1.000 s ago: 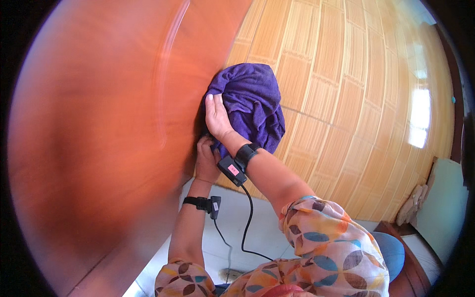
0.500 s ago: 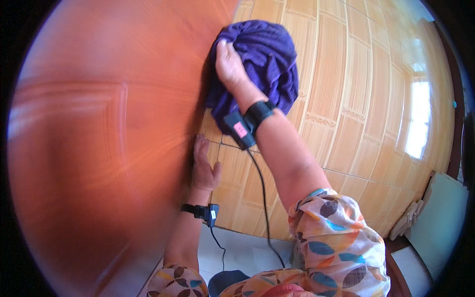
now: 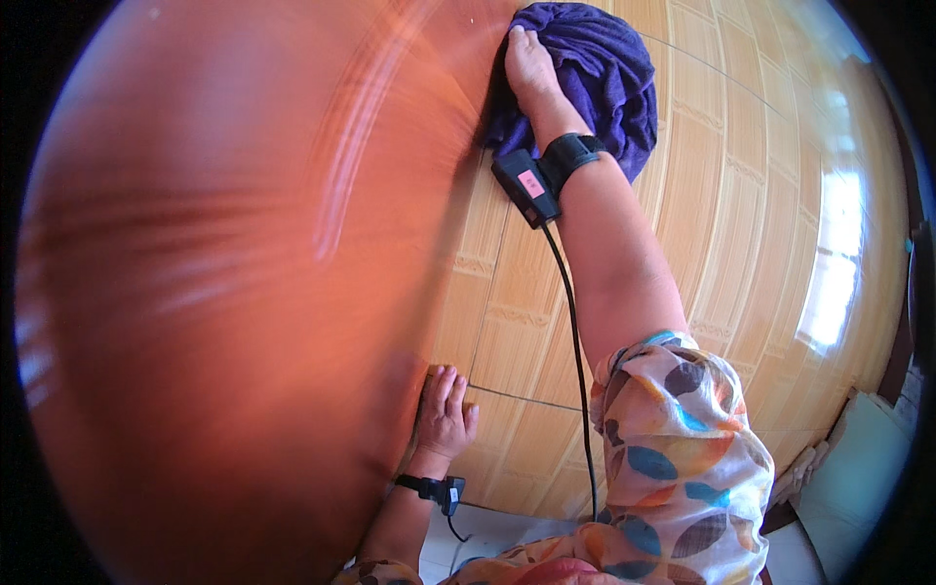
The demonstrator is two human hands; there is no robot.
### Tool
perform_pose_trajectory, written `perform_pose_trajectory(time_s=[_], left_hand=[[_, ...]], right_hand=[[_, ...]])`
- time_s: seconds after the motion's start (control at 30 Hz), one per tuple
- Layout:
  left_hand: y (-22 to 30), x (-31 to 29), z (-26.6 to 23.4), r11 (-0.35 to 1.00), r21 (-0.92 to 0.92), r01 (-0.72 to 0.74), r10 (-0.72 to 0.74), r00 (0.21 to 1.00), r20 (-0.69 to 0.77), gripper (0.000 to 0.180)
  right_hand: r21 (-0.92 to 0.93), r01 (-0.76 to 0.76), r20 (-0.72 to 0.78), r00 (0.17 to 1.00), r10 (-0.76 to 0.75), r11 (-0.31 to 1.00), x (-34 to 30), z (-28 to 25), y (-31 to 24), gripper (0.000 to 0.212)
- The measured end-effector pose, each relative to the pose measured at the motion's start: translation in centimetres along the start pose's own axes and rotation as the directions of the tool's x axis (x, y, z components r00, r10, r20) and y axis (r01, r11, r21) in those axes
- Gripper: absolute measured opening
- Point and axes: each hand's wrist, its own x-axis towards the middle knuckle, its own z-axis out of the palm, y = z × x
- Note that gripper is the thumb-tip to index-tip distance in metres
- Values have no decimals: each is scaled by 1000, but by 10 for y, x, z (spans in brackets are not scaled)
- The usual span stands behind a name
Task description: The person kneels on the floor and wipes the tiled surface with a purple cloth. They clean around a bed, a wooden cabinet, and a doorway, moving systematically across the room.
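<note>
At the frame's top centre, the bunched purple cloth (image 3: 609, 88) spreads rightward from the right hand (image 3: 533, 73), whose grip on it I cannot tell, while the left hand (image 3: 445, 425), unclenched and empty, rests well apart at lower centre.

The place looks like a room in a home: glossy wood-patterned tiles (image 3: 531, 343) beside a smooth reddish-brown panel (image 3: 244, 292), pale flooring (image 3: 490, 523) below, and a bright window-like reflection (image 3: 838, 255).
</note>
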Motion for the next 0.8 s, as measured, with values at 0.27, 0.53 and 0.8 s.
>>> perform_pose_trajectory(time_s=[0.27, 0.53, 0.8], left_hand=[[-3, -3, 5, 1000, -22, 11, -10, 1000, 14, 57], [-2, 2, 6, 999, 32, -11, 12, 1000, -25, 60], [-9, -3, 12, 1000, 23, 18, -18, 1000, 9, 61]], right_hand=[[-29, -42, -43, 998, 41, 999, 107, 11, 46, 60], [-304, 286, 63, 958, -280, 909, 22, -11, -3, 34], [138, 406, -11, 913, -409, 903, 84, 9, -29, 65]])
